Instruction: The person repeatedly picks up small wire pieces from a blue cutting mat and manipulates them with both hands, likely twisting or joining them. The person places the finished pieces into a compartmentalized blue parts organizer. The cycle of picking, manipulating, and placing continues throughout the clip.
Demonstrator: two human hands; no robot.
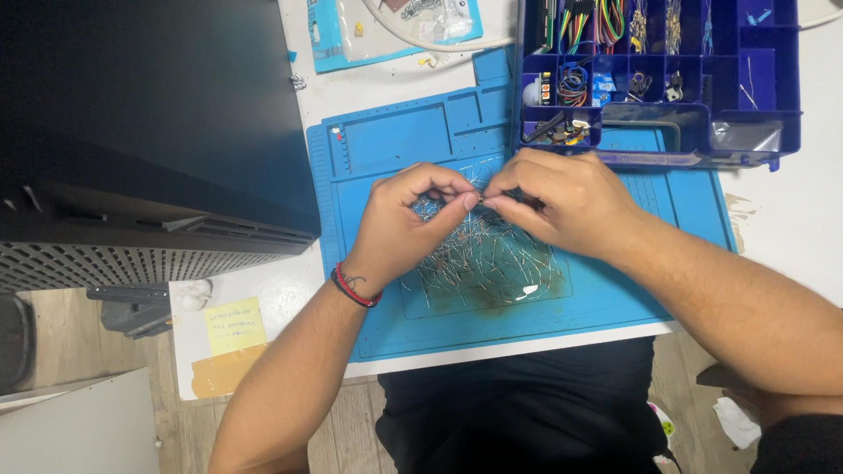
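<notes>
A loose pile of small wire-leaded resistors (487, 263) lies spread on a blue work mat (386, 149). Both hands hover just above the pile with fingertips meeting at the mat's middle. My left hand (399, 219), with a red and black cord on its wrist, pinches one end of a thin resistor. My right hand (562, 197) pinches the other end, thumb against forefinger. The pinched part is mostly hidden by the fingers.
A dark blue compartment box (773, 105) with coloured wires and small parts stands at the mat's far right corner. A large black case (149, 132) fills the left. A yellow sticky note (234, 325) sits at the table's near left. A clear bag (386, 31) lies at the back.
</notes>
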